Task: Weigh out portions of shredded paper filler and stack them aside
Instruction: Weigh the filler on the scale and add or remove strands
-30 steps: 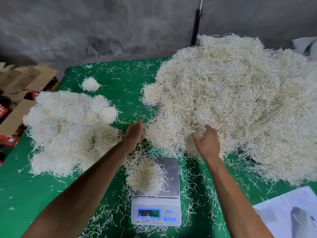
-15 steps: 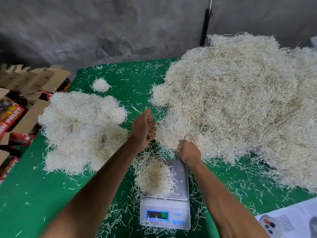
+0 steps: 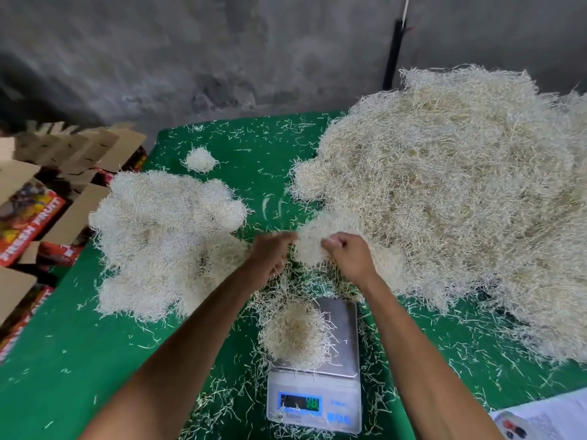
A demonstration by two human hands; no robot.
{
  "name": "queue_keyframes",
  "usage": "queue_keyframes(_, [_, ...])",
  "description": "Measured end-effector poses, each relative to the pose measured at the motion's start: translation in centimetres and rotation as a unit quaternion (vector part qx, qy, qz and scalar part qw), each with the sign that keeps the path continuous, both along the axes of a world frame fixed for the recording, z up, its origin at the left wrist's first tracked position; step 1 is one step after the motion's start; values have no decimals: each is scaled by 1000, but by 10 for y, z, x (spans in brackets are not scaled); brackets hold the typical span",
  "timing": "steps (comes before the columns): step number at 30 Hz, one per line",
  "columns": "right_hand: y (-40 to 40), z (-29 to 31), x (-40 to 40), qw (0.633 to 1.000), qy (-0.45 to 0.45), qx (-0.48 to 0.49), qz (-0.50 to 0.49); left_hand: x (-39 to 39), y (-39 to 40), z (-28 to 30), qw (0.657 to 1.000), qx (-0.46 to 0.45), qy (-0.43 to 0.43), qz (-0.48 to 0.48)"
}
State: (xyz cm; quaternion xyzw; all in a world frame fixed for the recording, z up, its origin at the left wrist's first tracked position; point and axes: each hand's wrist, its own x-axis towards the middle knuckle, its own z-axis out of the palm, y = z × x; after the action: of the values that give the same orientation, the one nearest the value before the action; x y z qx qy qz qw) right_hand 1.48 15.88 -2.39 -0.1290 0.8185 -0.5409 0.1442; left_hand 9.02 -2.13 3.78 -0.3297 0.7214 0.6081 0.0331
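Both hands (image 3: 347, 257) gripping shapeless filler clump (image 3: 313, 241), above scale (image 3: 314, 395)

- I see a small cream tuft of shredded paper (image 3: 293, 336) sitting on the white digital scale (image 3: 314, 392).
- Big loose heap (image 3: 460, 192) right; weighed pale portions (image 3: 165, 239) piled left.

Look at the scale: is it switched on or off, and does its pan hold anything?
On. The scale's display glows blue with green digits, too blurred to read. A small clump of shredded paper sits on its pan.
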Motion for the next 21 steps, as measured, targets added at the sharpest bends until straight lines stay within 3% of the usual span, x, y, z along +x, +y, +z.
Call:
queue_keyframes(3, [-4,43,-6,994,20,-104,10,0,11,-11,997,67,1,-37])
queue_keyframes(6, [-4,65,-6,991,32,-117,65,-10,16,-1,984,138,72,-82])
queue_keyframes(9, [0,65,-4,991,75,-85,73,-30,10,15,993,83,84,-11])
queue_keyframes(11, [5,62,-3,992,89,-87,39,-42,-1,24,994,47,100,-12])
queue_keyframes(17, [-22,64,-4,973,168,119,105,-50,-4,49,970,-22,105,-220])
queue_keyframes(21, [-29,49,-22,926,269,265,27,-56,-12,73,986,-46,89,-134])
